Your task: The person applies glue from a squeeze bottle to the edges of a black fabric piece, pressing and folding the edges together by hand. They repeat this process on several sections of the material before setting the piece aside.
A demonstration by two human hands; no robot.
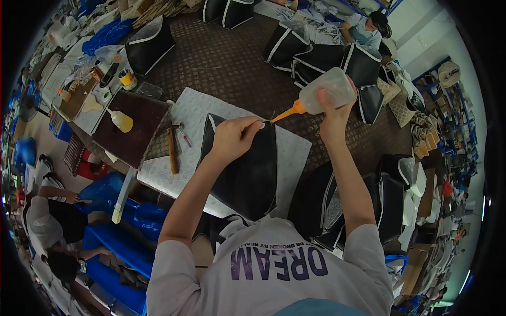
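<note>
- While the left hand (234,139) bends over the top edge of a black panel (245,176), its thumb and forefinger pinch the corner at the panel's 1 o'clock.
- The right hand (333,118) is wrapped around a translucent squeeze bottle (335,84), held tilted at 1 to 2 o'clock from the panel, with its orange nozzle (290,111) aimed down at the pinched corner; I cannot tell whether the tip touches.
- The panel lies in front of the person's chest, on a pale grey patterned sheet (184,108).
- At 10 o'clock from the panel, a wooden-handled hammer (172,152) and a slim pen (185,138) lie near each other.
- Farther out at 10 o'clock, a bottle of yellowish liquid (122,121) rests on a maroon board (132,145), with a yellow-labelled can (127,79) beyond it.
- White-edged black bags (282,45) stand at 1 o'clock, where a co-worker (371,34) sits behind them; further black pieces (392,189) lie at 3 to 4 o'clock.
</note>
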